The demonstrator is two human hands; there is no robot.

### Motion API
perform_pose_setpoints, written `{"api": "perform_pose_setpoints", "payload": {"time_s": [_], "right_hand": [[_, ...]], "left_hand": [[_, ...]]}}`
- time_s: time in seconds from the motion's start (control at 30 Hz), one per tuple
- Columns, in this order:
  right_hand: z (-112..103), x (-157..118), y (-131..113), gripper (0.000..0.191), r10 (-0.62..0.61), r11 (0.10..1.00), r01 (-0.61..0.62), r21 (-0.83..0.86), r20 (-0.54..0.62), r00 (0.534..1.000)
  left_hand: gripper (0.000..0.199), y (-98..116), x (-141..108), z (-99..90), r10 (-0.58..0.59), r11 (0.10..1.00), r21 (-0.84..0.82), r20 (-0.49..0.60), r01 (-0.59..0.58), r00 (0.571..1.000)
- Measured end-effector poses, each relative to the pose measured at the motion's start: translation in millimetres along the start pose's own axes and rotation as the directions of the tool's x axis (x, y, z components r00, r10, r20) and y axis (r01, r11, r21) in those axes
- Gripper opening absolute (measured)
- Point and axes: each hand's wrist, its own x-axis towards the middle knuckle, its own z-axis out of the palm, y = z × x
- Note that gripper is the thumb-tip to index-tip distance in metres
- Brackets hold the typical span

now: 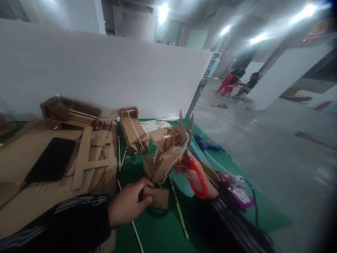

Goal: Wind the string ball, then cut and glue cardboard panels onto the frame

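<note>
My left hand pinches a small flat piece of cardboard between thumb and fingers. Just above it stands a cardboard model with small wooden sticks through it and a loose white string down its side. Whether the flat piece is joined to this model I cannot tell. On the model's right side, my right hand is closed around red-handled scissors. Their blades point upward, spread apart, beside the model's upper end. Part of the right hand is hidden behind the scissor handles.
Behind stand a second cardboard model and a cardboard box. Thin sticks lie near the white partition. Left is a black tablet-like slab on cardboard; right, a blue glue gun and purple power strip. Two people sit far off.
</note>
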Motion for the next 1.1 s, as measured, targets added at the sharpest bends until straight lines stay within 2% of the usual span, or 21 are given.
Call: {"api": "perform_pose_setpoints", "payload": {"time_s": [0.17,0.4,0.5,0.63,0.73,0.8,0.93,1.1], "right_hand": [[1,12,-6,0.044,0.056,0.995,-0.065,0.079,0.117,0.992],[-1,32,-2,0.025,0.125,0.975,-0.158,0.153,0.206,0.971],[5,30,7,0.027,0.15,0.961,-0.196,0.195,0.229,0.962],[21,18,14,0.03,0.165,0.938,-0.2,0.281,0.144,0.976],[31,7,19,0.027,0.201,0.923,-0.207,0.326,0.052,0.978],[34,3,23,0.027,0.226,0.918,-0.225,0.326,0.037,0.973],[22,10,25,0.031,0.2,0.936,-0.201,0.29,0.036,0.979],[5,29,4,0.045,0.087,0.966,-0.098,0.239,0.057,0.995]], "left_hand": [[0.032,1,0,-1.4,-0.014,1.0,-0.004,-0.002,0.014,1.0],[0.032,-5,1,1.2,-0.003,1.0,-0.006,-0.033,0.002,0.999],[0.027,-4,-1,2.1,-0.011,0.999,-0.032,-0.066,0.009,0.998],[0.023,-1,-3,2.0,-0.039,0.998,-0.046,-0.132,0.033,0.99],[0.023,-2,-3,1.1,-0.059,0.997,-0.061,-0.247,0.045,0.967],[0.024,-3,-2,0.4,-0.081,0.995,-0.076,-0.303,0.061,0.95],[0.024,-3,-2,-1.0,-0.106,0.992,-0.106,-0.32,0.076,0.941],[0.024,1,-1,-4.1,-0.126,0.989,-0.107,-0.291,0.098,0.949]]}}
